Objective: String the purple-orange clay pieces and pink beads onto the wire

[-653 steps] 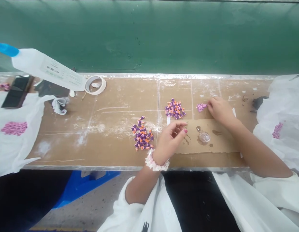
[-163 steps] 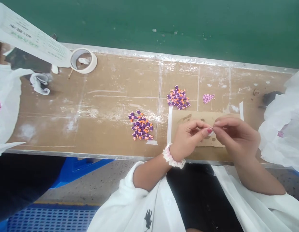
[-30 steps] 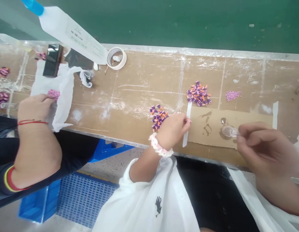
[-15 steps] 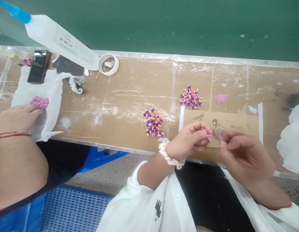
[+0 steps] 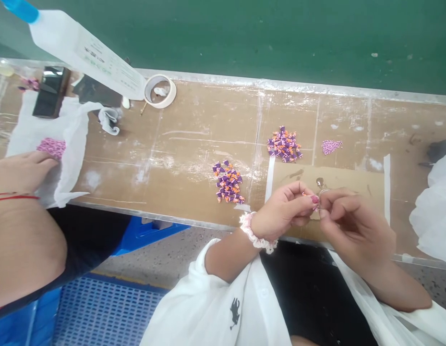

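Observation:
My left hand, with a white scrunchie at the wrist, pinches a small pink piece between thumb and fingers. Close against it, the fingertips of my right hand are pressed together on something thin that I cannot make out. Both hands are above a taped-down cardboard sheet, which has a dark glossy blob just beyond my fingertips. Small purple-and-orange figures lie in a near pile and a farther pile. Beyond the sheet sits a heap of tiny pink pieces.
At left, a co-worker's hand touches pink pieces on a white cloth. A phone, a large white bottle and a tape roll stand toward the back. White crumpled material lies at right.
My right hand has moved left, bringing its fingertips up to the pink piece in my left hand. The view has shifted slightly.

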Demonstrator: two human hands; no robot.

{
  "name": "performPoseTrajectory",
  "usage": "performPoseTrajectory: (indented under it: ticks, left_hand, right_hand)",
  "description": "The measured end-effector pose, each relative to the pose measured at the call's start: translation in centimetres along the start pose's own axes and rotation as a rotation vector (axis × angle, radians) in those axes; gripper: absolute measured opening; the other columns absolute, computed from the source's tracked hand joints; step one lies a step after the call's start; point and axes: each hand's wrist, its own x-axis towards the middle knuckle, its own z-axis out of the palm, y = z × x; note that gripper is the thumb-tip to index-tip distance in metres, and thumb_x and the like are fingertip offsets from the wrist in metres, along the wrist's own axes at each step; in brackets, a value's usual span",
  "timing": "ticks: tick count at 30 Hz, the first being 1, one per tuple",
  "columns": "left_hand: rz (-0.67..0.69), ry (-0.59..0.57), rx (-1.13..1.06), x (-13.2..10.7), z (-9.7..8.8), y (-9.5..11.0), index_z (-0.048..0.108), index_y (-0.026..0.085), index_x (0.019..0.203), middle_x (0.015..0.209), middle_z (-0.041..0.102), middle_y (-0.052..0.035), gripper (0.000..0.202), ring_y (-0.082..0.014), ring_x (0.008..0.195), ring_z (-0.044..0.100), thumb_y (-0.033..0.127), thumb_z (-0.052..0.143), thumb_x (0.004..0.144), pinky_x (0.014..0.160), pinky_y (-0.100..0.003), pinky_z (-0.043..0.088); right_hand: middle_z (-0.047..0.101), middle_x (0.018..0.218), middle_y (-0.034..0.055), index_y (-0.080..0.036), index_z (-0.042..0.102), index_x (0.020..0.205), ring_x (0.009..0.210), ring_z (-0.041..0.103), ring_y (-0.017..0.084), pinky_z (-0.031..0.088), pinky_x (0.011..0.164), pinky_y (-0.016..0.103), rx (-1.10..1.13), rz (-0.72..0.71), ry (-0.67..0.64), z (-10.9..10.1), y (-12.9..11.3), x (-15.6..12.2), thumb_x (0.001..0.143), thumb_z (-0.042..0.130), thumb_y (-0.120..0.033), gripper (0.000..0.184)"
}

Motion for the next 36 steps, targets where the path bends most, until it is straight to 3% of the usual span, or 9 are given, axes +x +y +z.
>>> performPoseTrajectory:
  ticks: [7, 13, 18, 27, 31, 36]
  left_hand:
    - [0.001, -0.008, 0.049, 0.0, -0.5, -0.2, 0.048, 0.017, 0.074, 0.053, 0.038, 0.0095, 0.034, -0.0014, 0.046, 0.027, 0.035, 0.076, 0.074, 0.044, -0.016, 0.02]
    - [0.12, -0.014, 0.197, -0.1, -0.8, -0.1, 0.051, 0.015, 0.074, 0.064, 0.057, 0.0041, 0.034, -0.0013, 0.051, 0.04, 0.036, 0.077, 0.073, 0.05, -0.016, 0.032]
    - [0.168, -0.035, 0.201, -0.1, -0.6, -0.1, 0.051, 0.014, 0.073, 0.065, 0.057, 0.0039, 0.034, -0.0019, 0.054, 0.044, 0.036, 0.077, 0.074, 0.057, -0.017, 0.039]
    - [0.234, 0.024, 0.209, 0.6, -0.9, -0.9, 0.049, 0.016, 0.076, 0.057, 0.046, 0.0087, 0.04, -0.0018, 0.047, 0.034, 0.044, 0.077, 0.072, 0.047, -0.018, 0.028]
    - [0.255, -0.061, 0.146, 1.1, -1.1, -1.0, 0.05, 0.016, 0.078, 0.055, 0.042, 0.0086, 0.035, -0.0026, 0.047, 0.032, 0.043, 0.072, 0.078, 0.047, -0.019, 0.024]
    - [0.219, -0.125, 0.108, 1.3, -1.3, -0.9, 0.049, 0.017, 0.08, 0.063, 0.044, 0.0065, 0.034, -0.0025, 0.049, 0.032, 0.044, 0.069, 0.081, 0.048, -0.02, 0.023]
  right_hand:
    - [0.057, 0.076, -0.0006, -0.024, 0.041, 0.075, 0.067, 0.059, 0.012, 0.043, 0.049, 0.022, -0.014, 0.037, -0.024, -0.1, -0.2, 0.1, 0.075, 0.053, 0.0, 0.027]
    - [0.059, 0.075, -0.0003, -0.024, 0.044, 0.075, 0.07, 0.061, 0.013, 0.043, 0.051, 0.022, 0.016, 0.162, -0.093, -0.6, -0.5, 0.2, 0.075, 0.053, -0.002, 0.024]
    - [0.062, 0.077, -0.0002, -0.024, 0.046, 0.074, 0.068, 0.061, 0.013, 0.044, 0.051, 0.023, 0.034, 0.199, -0.069, -0.6, -0.6, 0.1, 0.074, 0.055, -0.004, 0.022]
    - [0.061, 0.075, -0.0023, -0.023, 0.049, 0.075, 0.055, 0.054, 0.009, 0.043, 0.044, 0.02, 0.028, 0.209, -0.005, 0.1, 0.1, 0.3, 0.078, 0.058, -0.007, 0.019]
    - [0.06, 0.078, -0.0012, -0.023, 0.053, 0.079, 0.063, 0.058, 0.01, 0.048, 0.047, 0.02, 0.176, 0.228, -0.047, -0.6, 0.9, 0.8, 0.081, 0.062, -0.013, 0.014]
    - [0.061, 0.08, 0.0004, -0.023, 0.058, 0.082, 0.072, 0.061, 0.013, 0.053, 0.056, 0.023, 0.192, 0.24, 0.036, -2.2, 2.4, 0.9, 0.079, 0.069, -0.016, 0.013]
